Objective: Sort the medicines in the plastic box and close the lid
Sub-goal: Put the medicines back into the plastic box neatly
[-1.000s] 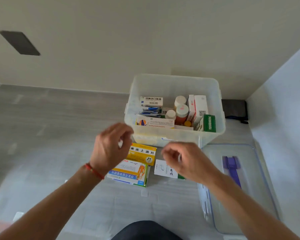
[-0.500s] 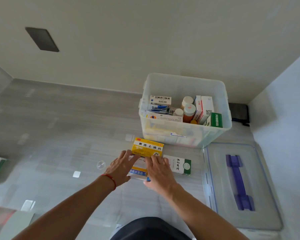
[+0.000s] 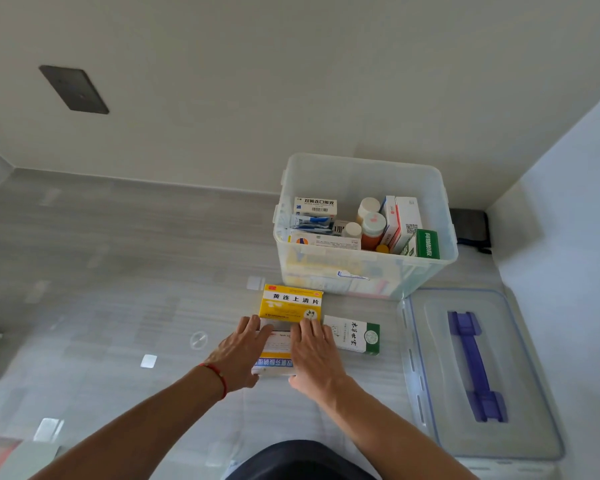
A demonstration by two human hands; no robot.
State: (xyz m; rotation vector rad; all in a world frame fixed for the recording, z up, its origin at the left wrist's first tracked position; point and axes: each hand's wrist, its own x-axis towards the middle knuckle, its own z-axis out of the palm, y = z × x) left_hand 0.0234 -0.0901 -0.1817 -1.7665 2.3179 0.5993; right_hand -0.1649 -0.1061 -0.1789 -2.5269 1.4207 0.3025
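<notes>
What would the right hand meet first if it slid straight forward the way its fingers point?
Most likely the yellow box: the right hand lies on the blue-and-white box, fingertips near the yellow one's edge. Contact is unclear.

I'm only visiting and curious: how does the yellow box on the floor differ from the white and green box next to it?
The yellow box has a bright yellow face; the white and green box is white with a green end. The yellow box lies nearer the clear plastic bin, the white and green box nearer the lid. The right hand reaches the yellow box's edge; the other box lies untouched. Both lie flat and carry printed characters.
</notes>
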